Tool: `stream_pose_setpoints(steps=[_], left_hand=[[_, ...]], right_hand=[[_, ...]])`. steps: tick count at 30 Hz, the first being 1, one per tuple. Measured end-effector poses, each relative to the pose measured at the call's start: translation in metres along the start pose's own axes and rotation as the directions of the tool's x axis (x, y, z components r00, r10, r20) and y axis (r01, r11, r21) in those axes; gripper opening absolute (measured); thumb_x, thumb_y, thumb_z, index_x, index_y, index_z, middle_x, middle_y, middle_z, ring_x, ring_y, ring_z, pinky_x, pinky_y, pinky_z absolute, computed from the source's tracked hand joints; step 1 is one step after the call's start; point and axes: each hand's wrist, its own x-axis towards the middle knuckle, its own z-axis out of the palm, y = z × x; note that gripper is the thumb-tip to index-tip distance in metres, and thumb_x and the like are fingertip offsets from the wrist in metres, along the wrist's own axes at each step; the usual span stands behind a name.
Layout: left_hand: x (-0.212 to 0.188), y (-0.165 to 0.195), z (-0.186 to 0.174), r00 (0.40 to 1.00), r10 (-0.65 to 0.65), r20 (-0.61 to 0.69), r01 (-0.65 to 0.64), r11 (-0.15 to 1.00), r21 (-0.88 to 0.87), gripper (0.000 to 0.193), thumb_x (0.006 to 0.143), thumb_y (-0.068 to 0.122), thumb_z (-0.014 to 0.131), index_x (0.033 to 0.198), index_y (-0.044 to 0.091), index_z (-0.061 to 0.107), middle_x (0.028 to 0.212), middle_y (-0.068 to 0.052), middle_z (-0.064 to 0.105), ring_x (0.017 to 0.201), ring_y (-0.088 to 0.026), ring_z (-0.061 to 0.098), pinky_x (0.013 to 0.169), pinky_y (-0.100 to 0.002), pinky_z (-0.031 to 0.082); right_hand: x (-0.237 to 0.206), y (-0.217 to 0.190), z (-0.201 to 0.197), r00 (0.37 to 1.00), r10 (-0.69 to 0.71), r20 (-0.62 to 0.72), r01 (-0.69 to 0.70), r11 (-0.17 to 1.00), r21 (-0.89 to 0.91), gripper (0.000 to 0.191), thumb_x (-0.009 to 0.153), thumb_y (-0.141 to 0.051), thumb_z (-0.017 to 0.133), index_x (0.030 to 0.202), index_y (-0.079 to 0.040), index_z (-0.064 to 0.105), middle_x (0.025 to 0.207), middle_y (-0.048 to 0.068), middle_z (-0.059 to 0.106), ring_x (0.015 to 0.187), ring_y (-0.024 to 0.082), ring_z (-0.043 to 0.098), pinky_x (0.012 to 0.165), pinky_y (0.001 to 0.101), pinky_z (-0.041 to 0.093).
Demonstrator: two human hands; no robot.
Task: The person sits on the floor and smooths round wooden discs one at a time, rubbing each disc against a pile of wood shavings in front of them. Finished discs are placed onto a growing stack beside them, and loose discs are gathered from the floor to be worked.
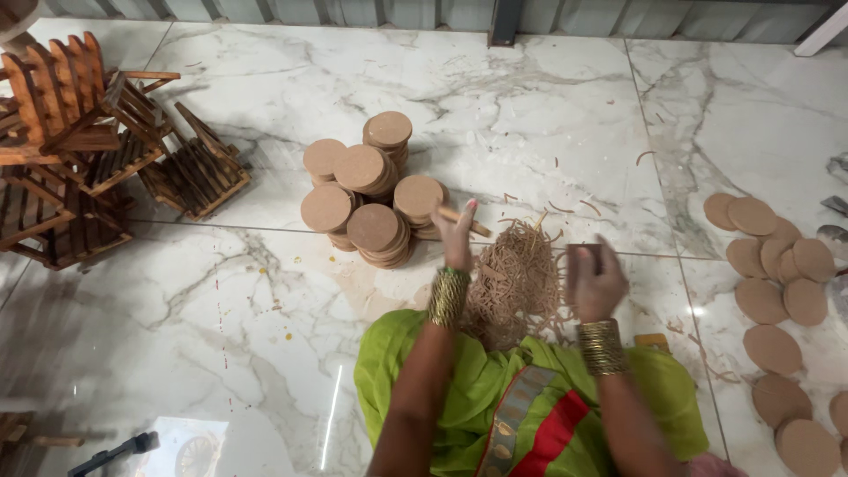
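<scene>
Head view: left hand is raised over the lap, fingers together and clamped on a thin wooden strip that pokes out toward the stacked discs; right hand is closed round a small dark block, blurred, so can't tell what kind of tool it is. Both wrists carry gold bangles. Just below & between the hands lies a heap of curly wood shavings on the green cloth of the lap, w/ loose shavings scattered on the marble floor beyond. Ahead of the left hand, near it, stand several neat stacks of round brown discs. To the right, well apart, more discs lie loose & overlapping in a rough line, not stacked. Judging by the size of the shavings heap, a fair amount of trimming looks done already; which disc group is finished and which is waiting can't be told from here. Far left, small slatted wooden racks are piled together, some tipped on their sides. Bottom left corner shows a dark handle-like object, too unclear to name
</scene>
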Motion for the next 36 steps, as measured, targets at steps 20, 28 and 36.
stream_pose_setpoints(steps=[20, 28, 36], left_hand=[[0.018, 0.034, -0.038, 0.663, 0.459, 0.591, -0.467, -0.363, 0.806, 0.092, 0.084, 0.039, 0.077, 0.159, 0.01, 0.033, 0.166, -0.021, 0.027, 0.153, -0.043, 0.022, 0.124, -0.063, 0.01], [-0.003, 0.012, -0.044, 0.748, 0.371, 0.551, -0.503, -0.225, 0.834, 0.095, 0.083, 0.044, 0.078, 0.159, 0.01, 0.031, 0.164, -0.021, 0.027, 0.152, -0.044, 0.023, 0.126, -0.063, 0.01], [-0.024, -0.005, -0.04, 0.772, 0.297, 0.562, -0.504, -0.254, 0.826, 0.097, 0.081, 0.05, 0.078, 0.157, 0.013, 0.03, 0.164, -0.02, 0.027, 0.151, -0.041, 0.025, 0.123, -0.062, 0.012]], right_hand=[[-0.143, 0.18, -0.242, 0.47, 0.786, -0.403, -0.862, 0.311, -0.399, 0.031, 0.117, -0.03, 0.063, 0.126, -0.001, 0.06, 0.109, 0.012, 0.063, 0.09, 0.024, 0.061, 0.077, 0.0373, 0.048], [-0.138, 0.187, -0.263, 0.527, 0.666, -0.528, -0.846, 0.352, -0.401, 0.026, 0.113, -0.027, 0.065, 0.125, -0.004, 0.06, 0.109, 0.009, 0.063, 0.09, 0.022, 0.06, 0.076, 0.0351, 0.048], [-0.138, 0.187, -0.27, 0.495, 0.676, -0.547, -0.865, 0.321, -0.386, 0.023, 0.109, -0.023, 0.066, 0.124, -0.006, 0.06, 0.108, 0.007, 0.062, 0.09, 0.019, 0.06, 0.075, 0.033, 0.049]])
